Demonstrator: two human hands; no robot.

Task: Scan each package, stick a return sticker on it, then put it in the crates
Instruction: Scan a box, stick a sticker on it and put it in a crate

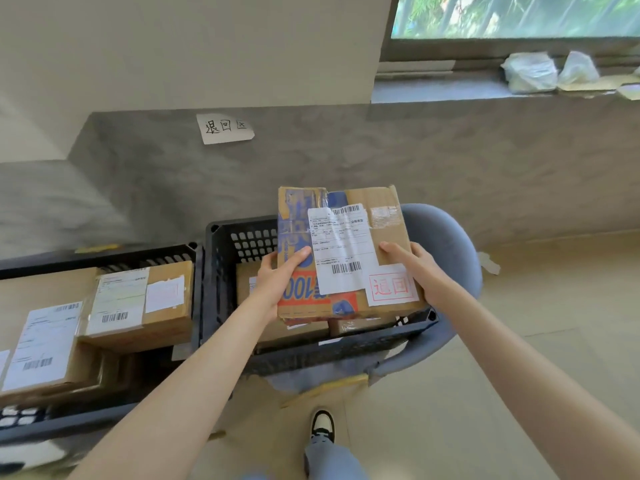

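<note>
Both hands held one cardboard package (346,258) flat, label up, over the right-hand crate (221,271). The left hand (280,278) gripped its nine o'clock edge, thumb laid across the top and fingers hidden beneath; the right hand (412,261) gripped the three o'clock edge the same way, thumb on top. This level, two-sided grip probably suited lowering the box squarely into the crate without tipping it.

The package was a worn, reused carton: matt brown board with creased corners, blue and orange print down its nine o'clock side, and glossy clear tape over the seams. A white shipping label (341,247) with two barcodes covered the middle. At its five o'clock corner sat a white return sticker (391,289) with red characters, so scanning and stickering looked finished and only placing remained.

The crate below was black plastic with perforated walls, and it rested on a grey-blue rounded chair (446,244). Inside it, other cardboard boxes (249,282) lay partly hidden under the held one, leaving it to go on top. At nine o'clock a second black crate (104,258) held more labelled cartons (138,303), one bearing a pale sticker.

On the grey, rough-plastered wall at eleven o'clock hung a handwritten paper sign (225,128). At six o'clock a shoe (322,427) stood on pale floor tiles.
</note>
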